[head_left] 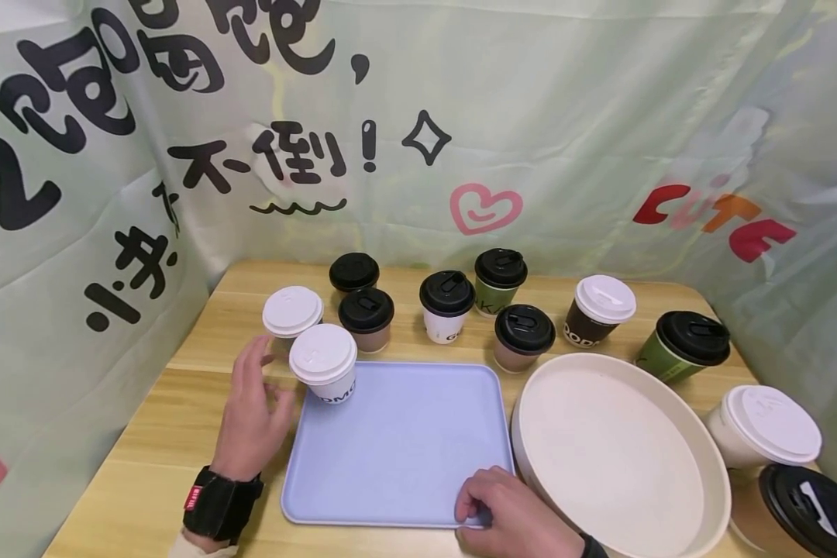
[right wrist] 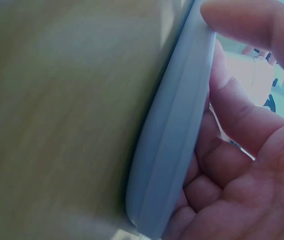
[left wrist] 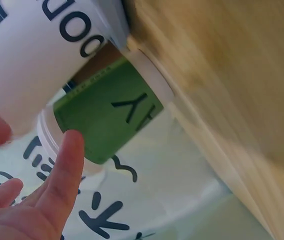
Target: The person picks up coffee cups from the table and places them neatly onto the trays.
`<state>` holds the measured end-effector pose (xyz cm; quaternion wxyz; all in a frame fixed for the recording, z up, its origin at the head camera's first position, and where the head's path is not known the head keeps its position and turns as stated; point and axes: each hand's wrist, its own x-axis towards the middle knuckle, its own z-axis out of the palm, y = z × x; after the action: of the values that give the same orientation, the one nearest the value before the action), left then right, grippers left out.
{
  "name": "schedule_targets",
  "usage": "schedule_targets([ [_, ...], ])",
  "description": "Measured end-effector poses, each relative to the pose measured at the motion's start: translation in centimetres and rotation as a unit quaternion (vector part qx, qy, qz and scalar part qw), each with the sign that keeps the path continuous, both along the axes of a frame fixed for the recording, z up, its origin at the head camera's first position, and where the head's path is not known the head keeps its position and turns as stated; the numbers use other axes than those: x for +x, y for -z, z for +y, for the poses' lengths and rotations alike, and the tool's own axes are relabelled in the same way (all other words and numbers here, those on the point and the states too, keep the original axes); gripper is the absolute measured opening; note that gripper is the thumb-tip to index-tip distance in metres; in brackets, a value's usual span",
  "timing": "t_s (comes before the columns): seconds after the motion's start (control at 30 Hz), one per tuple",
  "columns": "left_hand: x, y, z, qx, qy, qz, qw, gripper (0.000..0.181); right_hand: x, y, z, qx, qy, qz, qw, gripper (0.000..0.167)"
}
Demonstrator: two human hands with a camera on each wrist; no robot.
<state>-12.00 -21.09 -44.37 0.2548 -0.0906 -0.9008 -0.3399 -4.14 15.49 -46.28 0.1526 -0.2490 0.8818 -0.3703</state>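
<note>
A white cup with a white lid (head_left: pixel 323 364) stands at the far left corner of the blue tray (head_left: pixel 397 442). My left hand (head_left: pixel 251 418) is beside it with fingers apart, holding nothing. Behind that cup is another white-lidded one (head_left: pixel 292 310), whose green side (left wrist: pixel 109 110) shows in the left wrist view. There, a fingertip of my left hand (left wrist: pixel 37 205) overlaps the green cup and my thumb overlaps the white cup (left wrist: pixel 37 60); contact is unclear. At the tray's front right, my right hand (head_left: pixel 512 515) pinches the rim (right wrist: pixel 167 140), fingers curled (right wrist: pixel 232 155).
Several black-lidded cups, including a brown one (head_left: pixel 367 318) and a white one (head_left: pixel 447 306), stand behind the tray. A round cream tray (head_left: pixel 621 457) lies to the right, with more cups (head_left: pixel 683 345) along its far and right sides. A printed cloth (head_left: pixel 565 139) hangs behind the wooden table (head_left: pixel 160 457).
</note>
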Motion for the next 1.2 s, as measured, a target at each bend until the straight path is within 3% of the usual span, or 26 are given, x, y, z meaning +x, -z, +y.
schedule_targets([
  [0.17, -0.4, 0.4, -1.0, -0.012, -0.004, 0.035, 0.9993, 0.085, -0.1, -0.1, -0.1, 0.002, -0.001, 0.019, 0.9998, 0.018],
  [0.33, -0.9, 0.7, -2.0, -0.032, 0.001, -0.010, 0.9994, 0.096, -0.1, -0.1, -0.1, 0.002, -0.002, 0.036, 0.9993, 0.019],
  [0.47, -1.3, 1.1, -2.9, -0.025, 0.012, -0.047, 0.9985, 0.105, -0.1, -0.2, -0.2, 0.005, -0.001, 0.031, 0.9995, 0.019],
  [0.6, -1.7, 1.5, -3.3, -0.026, 0.028, -0.061, 0.9974, 0.109, 0.0, -0.1, -0.2, 0.010, 0.001, -0.005, 0.9999, 0.018],
  [0.73, -2.3, 1.7, -3.3, -0.058, 0.042, -0.062, 0.9955, 0.110, 0.0, -0.1, -0.1, 0.010, 0.000, -0.022, 0.9997, 0.018],
  [0.97, -4.1, 0.8, -3.4, -0.127, 0.060, -0.034, 0.9895, 0.118, -0.1, -0.1, 0.1, 0.004, -0.003, -0.019, 0.9998, 0.017],
  [1.2, -5.8, -0.7, -3.4, -0.144, 0.064, -0.051, 0.9861, 0.120, -0.2, -0.1, 0.0, 0.002, 0.004, -0.035, 0.9994, 0.017],
])
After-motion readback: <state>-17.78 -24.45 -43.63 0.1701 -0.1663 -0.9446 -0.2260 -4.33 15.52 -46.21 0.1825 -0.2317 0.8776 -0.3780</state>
